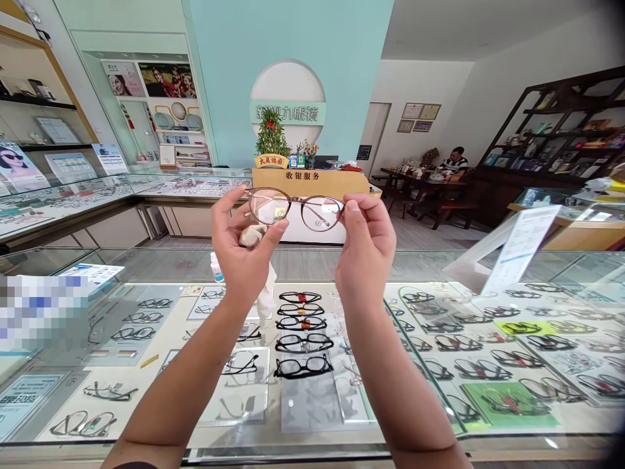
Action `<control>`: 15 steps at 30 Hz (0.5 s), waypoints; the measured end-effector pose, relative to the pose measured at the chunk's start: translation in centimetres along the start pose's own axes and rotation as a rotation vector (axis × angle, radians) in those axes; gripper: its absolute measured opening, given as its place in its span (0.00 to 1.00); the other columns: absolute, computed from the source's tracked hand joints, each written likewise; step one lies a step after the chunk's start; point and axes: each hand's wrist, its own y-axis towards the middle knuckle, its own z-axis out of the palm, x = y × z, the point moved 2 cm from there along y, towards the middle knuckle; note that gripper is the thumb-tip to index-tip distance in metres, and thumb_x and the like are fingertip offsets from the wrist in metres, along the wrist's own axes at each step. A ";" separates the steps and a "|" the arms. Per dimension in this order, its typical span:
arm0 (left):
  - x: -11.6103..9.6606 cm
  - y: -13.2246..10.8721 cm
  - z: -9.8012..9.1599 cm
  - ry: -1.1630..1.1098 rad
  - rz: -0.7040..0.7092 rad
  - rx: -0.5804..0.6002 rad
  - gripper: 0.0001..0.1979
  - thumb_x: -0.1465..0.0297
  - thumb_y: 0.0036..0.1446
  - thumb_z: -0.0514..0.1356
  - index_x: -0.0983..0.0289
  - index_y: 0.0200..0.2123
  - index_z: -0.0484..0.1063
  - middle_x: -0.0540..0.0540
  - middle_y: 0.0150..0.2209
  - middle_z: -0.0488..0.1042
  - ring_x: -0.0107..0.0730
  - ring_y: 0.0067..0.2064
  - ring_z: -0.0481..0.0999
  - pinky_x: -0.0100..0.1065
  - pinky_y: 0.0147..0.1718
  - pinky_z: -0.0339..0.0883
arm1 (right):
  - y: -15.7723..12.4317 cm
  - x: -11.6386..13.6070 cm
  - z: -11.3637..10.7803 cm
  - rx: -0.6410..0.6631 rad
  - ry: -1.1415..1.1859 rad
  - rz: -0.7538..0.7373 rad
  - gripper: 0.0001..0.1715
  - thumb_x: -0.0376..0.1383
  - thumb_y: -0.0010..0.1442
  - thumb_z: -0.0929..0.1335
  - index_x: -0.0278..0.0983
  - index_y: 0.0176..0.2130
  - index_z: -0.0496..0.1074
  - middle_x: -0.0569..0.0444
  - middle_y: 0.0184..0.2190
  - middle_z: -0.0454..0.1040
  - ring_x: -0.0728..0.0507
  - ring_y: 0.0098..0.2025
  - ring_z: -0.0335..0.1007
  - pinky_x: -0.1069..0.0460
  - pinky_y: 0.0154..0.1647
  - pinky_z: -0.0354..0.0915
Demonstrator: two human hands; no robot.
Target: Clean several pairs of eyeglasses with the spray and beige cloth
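A pair of brown-rimmed eyeglasses is held up above the glass counter, its lenses facing me. My left hand is closed on the left side of the frame, and a crumpled pale cloth is tucked in the same hand, with part of it hanging below. My right hand pinches the right end of the frame near the hinge. Small markings show on both lenses. Beneath the hands, a column of dark-framed glasses lies in the display case.
The glass display counter spans the front, with many more frames inside. A small white bottle and a leaning white sign stand on it. Beyond are a cashier desk and a seated person at a table.
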 end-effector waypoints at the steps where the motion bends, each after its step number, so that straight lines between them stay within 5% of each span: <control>1: -0.1 0.0 0.0 -0.002 -0.008 0.009 0.44 0.41 0.64 0.73 0.52 0.74 0.62 0.62 0.60 0.84 0.48 0.60 0.88 0.48 0.58 0.85 | 0.1 -0.2 -0.1 0.002 0.001 0.024 0.07 0.44 0.74 0.73 0.44 0.46 0.79 0.55 0.44 0.82 0.46 0.48 0.82 0.49 0.51 0.78; 7: -0.6 0.6 -0.4 -0.047 -0.013 0.009 0.39 0.45 0.66 0.74 0.53 0.71 0.65 0.62 0.59 0.85 0.46 0.57 0.89 0.45 0.55 0.86 | 0.5 -0.6 -0.4 0.056 0.043 0.169 0.06 0.43 0.71 0.74 0.43 0.43 0.81 0.56 0.39 0.82 0.46 0.43 0.79 0.48 0.48 0.74; 11: -0.7 1.6 -1.5 -0.068 -0.041 0.078 0.41 0.47 0.63 0.77 0.55 0.71 0.67 0.63 0.58 0.86 0.48 0.59 0.88 0.43 0.53 0.86 | 1.0 0.3 -0.9 0.162 0.000 0.306 0.05 0.39 0.70 0.74 0.45 0.40 0.83 0.55 0.43 0.85 0.43 0.49 0.81 0.45 0.58 0.73; 15: -1.2 2.5 -2.6 -0.116 -0.091 0.222 0.39 0.52 0.62 0.79 0.55 0.70 0.72 0.61 0.54 0.87 0.43 0.48 0.90 0.35 0.40 0.84 | 1.6 1.2 -1.2 0.339 -0.026 0.350 0.08 0.44 0.71 0.75 0.46 0.39 0.86 0.55 0.49 0.88 0.40 0.57 0.80 0.42 0.66 0.70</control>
